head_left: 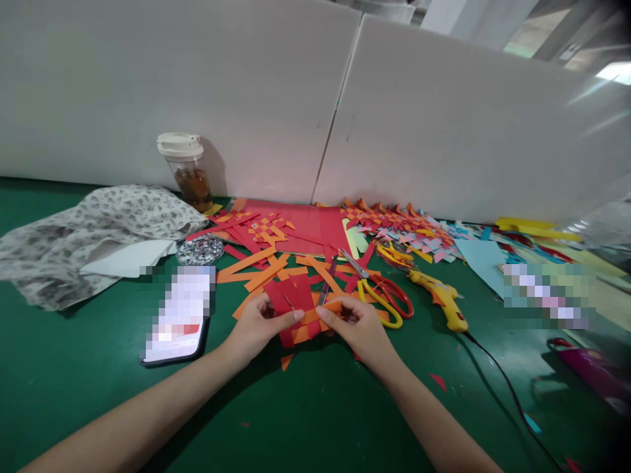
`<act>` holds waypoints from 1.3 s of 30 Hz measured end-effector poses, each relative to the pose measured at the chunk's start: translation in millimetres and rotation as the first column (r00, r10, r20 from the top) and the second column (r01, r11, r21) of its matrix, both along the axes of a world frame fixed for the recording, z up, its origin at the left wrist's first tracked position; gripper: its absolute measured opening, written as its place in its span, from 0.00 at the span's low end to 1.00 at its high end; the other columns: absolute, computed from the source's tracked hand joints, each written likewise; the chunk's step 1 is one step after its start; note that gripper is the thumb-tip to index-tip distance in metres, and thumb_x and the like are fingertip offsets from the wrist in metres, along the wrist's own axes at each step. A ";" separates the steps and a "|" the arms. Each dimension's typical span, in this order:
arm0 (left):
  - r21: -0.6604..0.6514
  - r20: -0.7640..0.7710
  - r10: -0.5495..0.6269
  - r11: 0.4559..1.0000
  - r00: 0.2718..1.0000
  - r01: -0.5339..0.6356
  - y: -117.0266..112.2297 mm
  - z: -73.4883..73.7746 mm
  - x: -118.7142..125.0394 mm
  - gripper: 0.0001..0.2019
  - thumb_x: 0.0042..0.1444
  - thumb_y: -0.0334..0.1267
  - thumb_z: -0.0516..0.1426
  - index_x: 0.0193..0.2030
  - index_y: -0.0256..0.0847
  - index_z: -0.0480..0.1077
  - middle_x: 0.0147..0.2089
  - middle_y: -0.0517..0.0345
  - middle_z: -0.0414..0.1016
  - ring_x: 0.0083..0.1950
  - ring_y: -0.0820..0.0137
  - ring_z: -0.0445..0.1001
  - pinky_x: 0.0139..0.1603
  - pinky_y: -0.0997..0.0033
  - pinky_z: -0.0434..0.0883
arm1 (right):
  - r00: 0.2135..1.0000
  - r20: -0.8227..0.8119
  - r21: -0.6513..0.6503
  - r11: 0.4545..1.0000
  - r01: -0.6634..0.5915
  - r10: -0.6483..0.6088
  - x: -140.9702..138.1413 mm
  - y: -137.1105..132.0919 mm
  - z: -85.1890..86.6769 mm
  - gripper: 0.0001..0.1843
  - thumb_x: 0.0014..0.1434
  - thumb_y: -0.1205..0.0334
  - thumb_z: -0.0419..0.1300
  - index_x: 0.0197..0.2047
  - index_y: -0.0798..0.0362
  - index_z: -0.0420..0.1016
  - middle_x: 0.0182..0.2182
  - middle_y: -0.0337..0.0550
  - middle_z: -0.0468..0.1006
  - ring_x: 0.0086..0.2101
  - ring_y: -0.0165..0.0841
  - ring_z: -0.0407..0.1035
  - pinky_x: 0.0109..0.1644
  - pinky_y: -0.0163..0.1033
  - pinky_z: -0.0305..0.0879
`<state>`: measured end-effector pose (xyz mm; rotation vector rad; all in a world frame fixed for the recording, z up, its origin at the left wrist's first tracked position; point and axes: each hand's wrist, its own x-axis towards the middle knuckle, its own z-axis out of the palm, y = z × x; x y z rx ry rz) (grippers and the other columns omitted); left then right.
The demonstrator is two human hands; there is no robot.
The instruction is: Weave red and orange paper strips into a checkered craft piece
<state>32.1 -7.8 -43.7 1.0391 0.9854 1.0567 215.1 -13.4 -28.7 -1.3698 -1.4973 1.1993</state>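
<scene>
Between my two hands is a piece of woven red and orange paper strips, held just above the green table. My left hand is closed on its left side, the thumb pressing on the red part. On the right, my right hand pinches an orange strip at the weave, its fingers partly behind the paper. Just beyond my right hand lie scissors with red and yellow handles. Loose orange strips and red paper are spread behind the hands.
A phone lies at left, near a patterned cloth and a lidded cup of brown drink. A yellow glue gun with a black cord sits at right. Finished woven pieces line the white partition.
</scene>
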 end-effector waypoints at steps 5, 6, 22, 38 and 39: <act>-0.004 -0.088 0.020 1.000 0.996 -0.021 -1.7 2.4 0.2 0.14 0.39 0.38 0.66 0.34 0.38 0.73 0.37 0.55 0.79 0.37 0.64 0.75 0.37 0.68 0.72 | 0.997 0.058 0.037 0.998 -0.047 0.045 -3.9 -2.2 0.9 0.14 0.50 0.51 0.61 0.28 0.54 0.74 0.22 0.38 0.71 0.24 0.29 0.64 0.27 0.33 0.61; 0.001 -0.109 0.024 1.000 0.994 -0.024 -1.9 2.1 0.0 0.13 0.39 0.39 0.66 0.33 0.38 0.73 0.35 0.57 0.78 0.36 0.65 0.75 0.37 0.69 0.71 | 0.996 0.070 0.040 0.998 -0.057 0.054 -4.5 -2.8 1.1 0.14 0.50 0.51 0.61 0.28 0.54 0.74 0.23 0.38 0.71 0.25 0.29 0.64 0.27 0.33 0.60; 0.009 -0.074 -0.025 1.000 0.997 0.026 -1.5 -0.5 1.2 0.09 0.43 0.40 0.64 0.29 0.38 0.71 0.29 0.61 0.76 0.33 0.70 0.75 0.36 0.73 0.70 | 0.977 0.196 0.038 0.995 -0.090 0.081 -4.6 -4.5 -3.1 0.15 0.50 0.50 0.60 0.29 0.54 0.74 0.21 0.36 0.66 0.22 0.25 0.57 0.22 0.32 0.51; -0.037 0.006 -0.074 0.997 0.997 0.074 0.6 -4.8 -1.4 0.10 0.45 0.38 0.64 0.36 0.38 0.75 0.40 0.54 0.80 0.40 0.66 0.76 0.42 0.69 0.72 | 0.994 0.107 0.043 0.999 -0.033 0.028 -0.4 -1.7 -0.1 0.14 0.51 0.52 0.61 0.25 0.55 0.71 0.22 0.36 0.68 0.24 0.27 0.63 0.26 0.31 0.58; -0.040 0.011 -0.076 0.996 0.997 0.076 0.7 -5.1 -1.5 0.10 0.45 0.38 0.64 0.36 0.39 0.75 0.39 0.54 0.80 0.41 0.66 0.76 0.42 0.70 0.72 | 0.994 0.106 0.052 0.998 -0.023 0.017 0.0 -1.3 -0.6 0.14 0.51 0.52 0.61 0.24 0.54 0.70 0.21 0.36 0.68 0.24 0.27 0.63 0.26 0.31 0.58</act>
